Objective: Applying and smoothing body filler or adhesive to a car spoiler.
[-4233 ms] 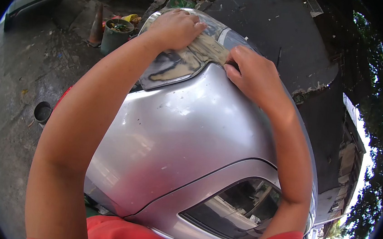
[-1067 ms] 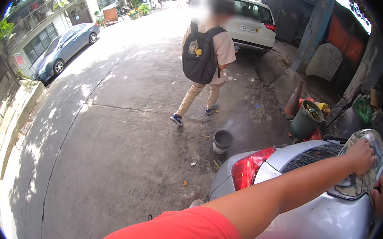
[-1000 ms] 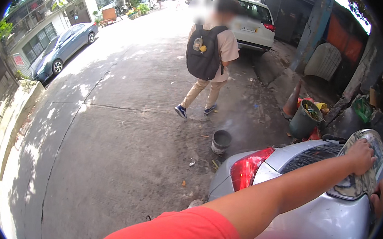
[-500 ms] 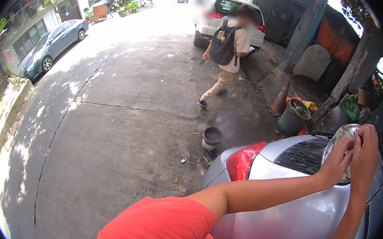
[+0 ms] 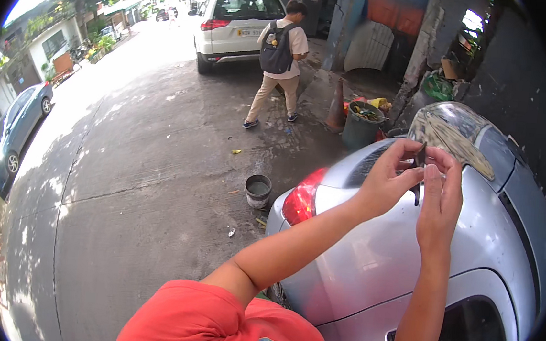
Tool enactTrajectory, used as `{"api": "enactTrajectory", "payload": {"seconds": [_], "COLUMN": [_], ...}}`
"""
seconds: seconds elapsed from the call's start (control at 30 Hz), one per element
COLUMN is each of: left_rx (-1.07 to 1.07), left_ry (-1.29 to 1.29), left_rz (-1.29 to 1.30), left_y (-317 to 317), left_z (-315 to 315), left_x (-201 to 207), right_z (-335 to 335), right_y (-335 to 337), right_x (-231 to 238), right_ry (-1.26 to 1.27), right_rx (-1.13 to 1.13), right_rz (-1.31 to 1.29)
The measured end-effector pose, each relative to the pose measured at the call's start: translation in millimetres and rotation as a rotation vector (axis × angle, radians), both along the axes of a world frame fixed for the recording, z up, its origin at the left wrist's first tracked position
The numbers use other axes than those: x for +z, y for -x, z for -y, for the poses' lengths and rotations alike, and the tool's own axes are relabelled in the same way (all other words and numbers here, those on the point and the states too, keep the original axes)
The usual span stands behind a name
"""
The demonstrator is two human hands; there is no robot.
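Both my hands are raised over the silver car (image 5: pixel 370 244), fingertips close together. Between them is a small, thin dark brown piece (image 5: pixel 421 156) with a pointed upper end, perhaps a dry leaf; my fingers cover part of it. My left hand (image 5: pixel 389 174) pinches it from the left with thumb and fingers. From the other side, my right hand (image 5: pixel 441 195) has its thumb up and fingers curled against it. Just behind my hands is the car's rear glass, partly covered by my left hand. The red tail light (image 5: pixel 303 198) lies to the left of them.
A grey bucket (image 5: pixel 258 192) stands on the concrete road by the car's rear. Farther off are a bin of refuse (image 5: pixel 362 128), an orange cone (image 5: pixel 337 108) and a white SUV (image 5: pixel 240 28). A person with a dark backpack (image 5: pixel 275 50) walks near the SUV. A dark car (image 5: pixel 24 119) is parked at left.
The view has swung right. My hands have come nearer from the far side of the car's rear, and the dark piece now shows between them. The walking person has moved rightward past the SUV's rear.
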State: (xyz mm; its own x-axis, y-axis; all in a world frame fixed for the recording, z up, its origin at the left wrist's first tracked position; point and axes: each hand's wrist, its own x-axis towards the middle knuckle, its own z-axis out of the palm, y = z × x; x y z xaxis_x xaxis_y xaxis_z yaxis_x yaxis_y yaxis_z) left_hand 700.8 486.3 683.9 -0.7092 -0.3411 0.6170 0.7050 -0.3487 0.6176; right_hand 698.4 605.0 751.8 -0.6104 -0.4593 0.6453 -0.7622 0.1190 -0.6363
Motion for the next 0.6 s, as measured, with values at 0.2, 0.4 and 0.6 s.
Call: {"api": "enactTrajectory", "payload": {"seconds": [0.2,0.4,0.6], "left_rx": [0.233,0.425,0.326], "left_ry": [0.49,0.965,1.16], "left_rz": [0.127,-0.001,-0.045], "left_y": [37,77,120], "left_z": [-9,11,-20], "left_x": [17,49,82], "right_z": [-76,-210,-337], "right_y": [1,11,34], "right_x": [10,56,61], "right_ry": [-0.063,-0.059,-0.079], "right_rx": [-0.093,-0.679,-1.112], "right_rz": [-0.097,-0.43,-0.506]}}
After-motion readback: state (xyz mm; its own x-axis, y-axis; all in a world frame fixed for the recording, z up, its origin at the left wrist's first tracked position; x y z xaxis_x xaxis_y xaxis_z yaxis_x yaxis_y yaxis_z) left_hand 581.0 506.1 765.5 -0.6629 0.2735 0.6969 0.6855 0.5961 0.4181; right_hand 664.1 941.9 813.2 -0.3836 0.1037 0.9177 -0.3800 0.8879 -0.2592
